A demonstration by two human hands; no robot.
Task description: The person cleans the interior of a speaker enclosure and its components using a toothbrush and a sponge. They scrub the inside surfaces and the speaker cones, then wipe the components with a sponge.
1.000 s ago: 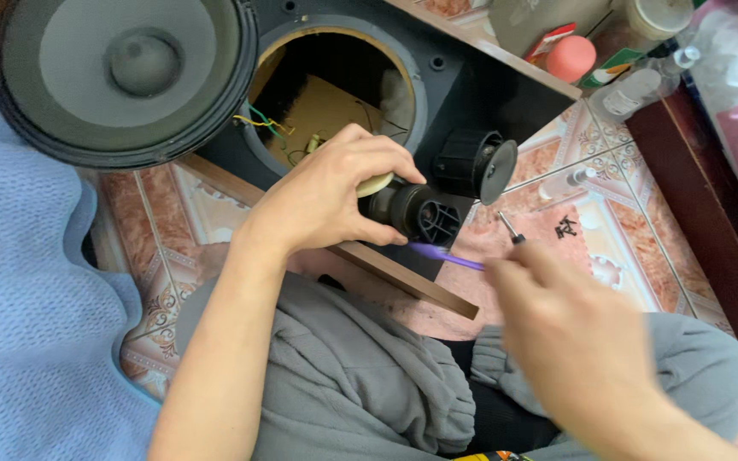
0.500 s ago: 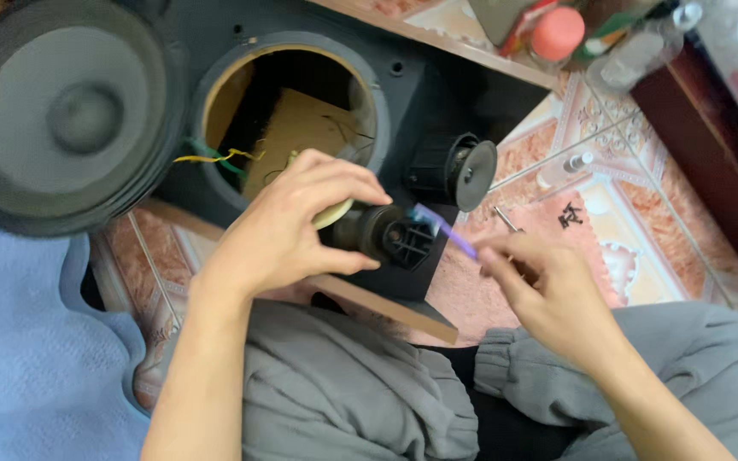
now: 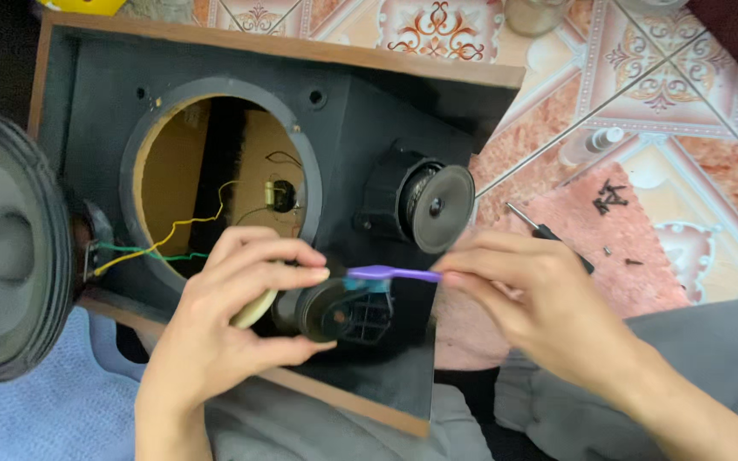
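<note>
Hands grip: left hand (image 3: 232, 316) clasps small speaker (image 3: 335, 312), right hand (image 3: 527, 299) pinches purple brush (image 3: 390, 274).

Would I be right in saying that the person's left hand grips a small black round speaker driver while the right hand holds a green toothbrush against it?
Not quite: the toothbrush is purple, not green, as the head view shows. The rest holds: the left hand grips the small black round speaker driver, and the right hand holds the brush's handle with its head against the driver.
</note>
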